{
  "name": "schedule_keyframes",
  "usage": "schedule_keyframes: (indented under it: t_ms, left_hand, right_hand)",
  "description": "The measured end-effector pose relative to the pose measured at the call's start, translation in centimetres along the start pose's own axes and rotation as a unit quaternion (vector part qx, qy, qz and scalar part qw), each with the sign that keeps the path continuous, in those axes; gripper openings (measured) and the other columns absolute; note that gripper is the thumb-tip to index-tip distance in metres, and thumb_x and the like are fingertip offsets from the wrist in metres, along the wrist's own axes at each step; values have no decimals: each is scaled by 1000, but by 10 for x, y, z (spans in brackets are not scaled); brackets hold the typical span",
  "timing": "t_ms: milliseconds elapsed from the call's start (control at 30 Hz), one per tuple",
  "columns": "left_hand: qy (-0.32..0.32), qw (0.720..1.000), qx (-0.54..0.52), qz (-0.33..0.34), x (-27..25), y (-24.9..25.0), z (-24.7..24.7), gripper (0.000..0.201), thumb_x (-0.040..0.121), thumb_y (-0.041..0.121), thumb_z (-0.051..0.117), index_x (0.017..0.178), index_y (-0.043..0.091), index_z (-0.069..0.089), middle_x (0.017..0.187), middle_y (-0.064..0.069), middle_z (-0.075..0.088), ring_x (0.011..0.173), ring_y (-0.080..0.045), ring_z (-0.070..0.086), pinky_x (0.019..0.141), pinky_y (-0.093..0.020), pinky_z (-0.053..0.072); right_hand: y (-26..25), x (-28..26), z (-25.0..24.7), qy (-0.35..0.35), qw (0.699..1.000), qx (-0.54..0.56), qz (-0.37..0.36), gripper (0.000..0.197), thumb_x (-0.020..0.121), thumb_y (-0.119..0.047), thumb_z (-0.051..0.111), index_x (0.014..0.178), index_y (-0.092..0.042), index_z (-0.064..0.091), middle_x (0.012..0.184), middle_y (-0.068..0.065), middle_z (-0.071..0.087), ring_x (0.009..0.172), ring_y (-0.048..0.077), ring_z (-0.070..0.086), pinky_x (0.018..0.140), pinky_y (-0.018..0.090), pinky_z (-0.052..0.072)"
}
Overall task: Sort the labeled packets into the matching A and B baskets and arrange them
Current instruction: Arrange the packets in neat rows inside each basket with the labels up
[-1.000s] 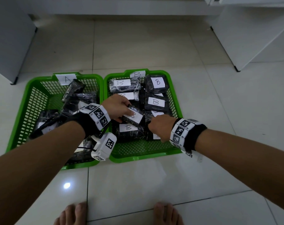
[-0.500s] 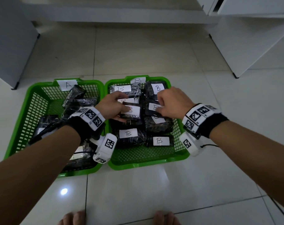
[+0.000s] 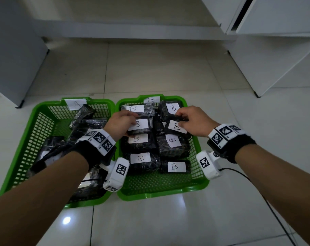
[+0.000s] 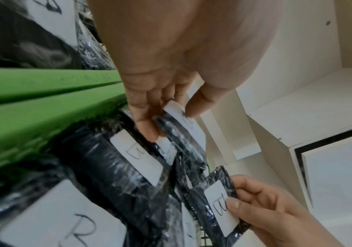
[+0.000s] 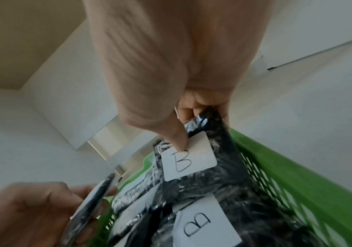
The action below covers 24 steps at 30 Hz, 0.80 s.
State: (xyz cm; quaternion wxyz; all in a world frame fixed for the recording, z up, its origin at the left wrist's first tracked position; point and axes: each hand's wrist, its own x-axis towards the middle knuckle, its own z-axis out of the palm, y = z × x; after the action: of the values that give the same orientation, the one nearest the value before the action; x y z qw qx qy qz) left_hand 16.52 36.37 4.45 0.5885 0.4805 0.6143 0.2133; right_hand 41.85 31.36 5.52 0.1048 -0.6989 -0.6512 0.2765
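two green slatted plastic baskets sit side by side on the pale tiled floor: the a basket on the left, the b basket on the right, both with black plastic-wrapped packets. over the b basket, the left hand pinches a b-labelled packet; the right hand pinches another b packet.

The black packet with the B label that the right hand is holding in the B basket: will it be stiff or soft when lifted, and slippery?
The packet looks soft: its crinkled film folds where the right hand pinches it, so it may sag. The shiny wrap suggests it is probably somewhat slippery. It is flat, so unlikely to roll.
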Motion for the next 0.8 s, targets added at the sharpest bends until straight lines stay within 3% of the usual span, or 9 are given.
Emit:
schedule_keyframes:
  t_ms: [67,167,267,400,467,567,633,700,800]
  left_hand:
    - [2,1000,-23,1,1,5,5,25,88,2,54,109,1,66,112,-13,63,80,-23,62,67,-36,57]
    - [-20,999,-32,8,-2,12,16,34,93,5,53,124,-8,56,105,-17,58,82,-29,61,70,-39,58]
    - [-58,997,-37,16,-8,15,19,33,92,6,55,123,-4,58,100,-14,61,82,-25,63,70,-39,59]
    - [-148,983,-106,28,-18,14,17,17,92,2,59,108,5,64,101,-10,67,101,-27,65,87,-47,58]
    - [-174,979,-91,48,-21,13,13,21,92,2,62,113,2,64,103,-13,69,99,-28,67,89,-49,58]
    - [-176,982,-30,68,-21,12,9,27,87,1,67,114,-3,66,102,-18,71,89,-26,69,83,-47,60]
    - [-142,987,-7,72,-17,11,8,22,88,0,68,110,0,68,98,-17,72,80,-20,70,73,-39,63]
    - [-87,994,-6,67,-9,7,5,20,90,4,67,110,3,69,91,-9,73,72,-13,71,66,-30,62]
    - [-46,998,25,46,4,-4,0,14,89,12,71,103,12,72,92,-8,72,85,-21,71,78,-42,62]
  right_hand:
    - [-3,-1,-4,-1,998,60,15,28,90,2,58,108,-14,73,104,6,72,95,25,68,86,41,58]
    - [-11,-1,-7,4,993,116,26,40,87,7,53,110,-19,73,103,4,73,98,25,68,87,41,58]
    - [-18,-3,-8,0,977,207,48,36,85,7,66,111,-18,72,99,2,75,94,17,71,78,27,55]
    - [-25,-5,-4,-15,958,282,47,33,78,1,81,106,-16,74,95,-1,79,93,10,74,83,20,51]
    - [-29,-5,2,-14,950,310,48,33,76,2,82,105,-11,74,93,1,80,92,10,75,84,21,52]
    - [-34,-5,6,-12,943,330,42,30,77,1,82,105,-8,73,90,2,80,85,8,75,76,15,54]
    - [-35,-3,4,21,956,289,46,19,81,-1,78,98,-10,74,87,3,79,81,12,75,73,18,57]
    - [-30,0,1,71,986,151,23,13,82,-3,75,85,-15,73,78,-1,75,71,13,73,69,24,60]
    - [-27,-12,2,15,997,-73,-18,12,77,-9,79,75,-19,73,72,-9,70,66,5,67,71,25,61]
